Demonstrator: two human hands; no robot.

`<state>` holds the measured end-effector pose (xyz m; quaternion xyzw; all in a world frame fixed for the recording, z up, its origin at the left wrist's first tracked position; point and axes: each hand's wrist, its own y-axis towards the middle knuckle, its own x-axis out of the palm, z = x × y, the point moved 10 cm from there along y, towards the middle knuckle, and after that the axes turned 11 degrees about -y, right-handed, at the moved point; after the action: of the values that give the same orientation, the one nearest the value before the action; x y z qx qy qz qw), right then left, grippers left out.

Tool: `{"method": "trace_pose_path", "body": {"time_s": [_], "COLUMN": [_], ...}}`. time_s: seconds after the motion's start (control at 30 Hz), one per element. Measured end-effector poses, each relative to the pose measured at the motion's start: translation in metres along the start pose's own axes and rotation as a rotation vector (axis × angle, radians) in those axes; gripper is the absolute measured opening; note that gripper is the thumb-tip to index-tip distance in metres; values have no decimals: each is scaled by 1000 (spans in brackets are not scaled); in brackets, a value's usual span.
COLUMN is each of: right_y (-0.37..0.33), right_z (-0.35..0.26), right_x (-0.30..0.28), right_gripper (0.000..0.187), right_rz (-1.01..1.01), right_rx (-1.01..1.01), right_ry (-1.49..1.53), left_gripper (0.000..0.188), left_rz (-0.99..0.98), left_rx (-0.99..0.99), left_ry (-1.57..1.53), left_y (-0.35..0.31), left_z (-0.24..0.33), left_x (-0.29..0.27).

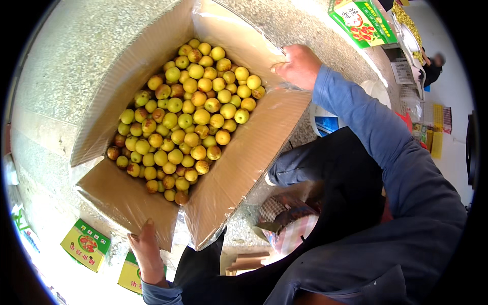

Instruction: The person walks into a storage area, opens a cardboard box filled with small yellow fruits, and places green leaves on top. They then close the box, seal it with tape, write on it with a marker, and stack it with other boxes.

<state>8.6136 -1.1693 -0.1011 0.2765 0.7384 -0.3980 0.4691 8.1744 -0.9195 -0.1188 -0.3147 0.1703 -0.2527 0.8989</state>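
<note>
An open cardboard box, tilted on the speckled stone surface in front of me, has its flaps spread outward and clear plastic film lining them. Inside lie many jujubes, round and yellow-green, some with brown-red patches. At the box's upper right, my right hand is closed on the edge of a flap, fingers curled over the cardboard. My left hand pinches the lower left flap, thumb up on its inner face; its other fingers are partly hidden beneath. Neither hand touches the fruit.
Speckled stone extends to the left. Green-and-yellow printed cartons stand at the upper right and lower left. A white bucket is beside my right forearm, and a checked bag lies below. Far right, another person is near piled fruit.
</note>
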Motion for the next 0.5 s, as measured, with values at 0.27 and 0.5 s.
{"method": "trace_pose_path", "body": {"time_s": [0.27,0.5], "right_y": [18,20], "right_z": [-12,-9], "right_x": [3,8], "right_gripper": [34,34], "right_rz": [39,41], "right_rx": [-92,-118], "right_ry": [-153,-220], "left_gripper": [31,31], "left_rz": [-99,-4], "left_rx": [-15,15], "left_ry": [379,420], "left_y": [15,28], "left_z": [-4,-9], "left_x": [2,-9]}}
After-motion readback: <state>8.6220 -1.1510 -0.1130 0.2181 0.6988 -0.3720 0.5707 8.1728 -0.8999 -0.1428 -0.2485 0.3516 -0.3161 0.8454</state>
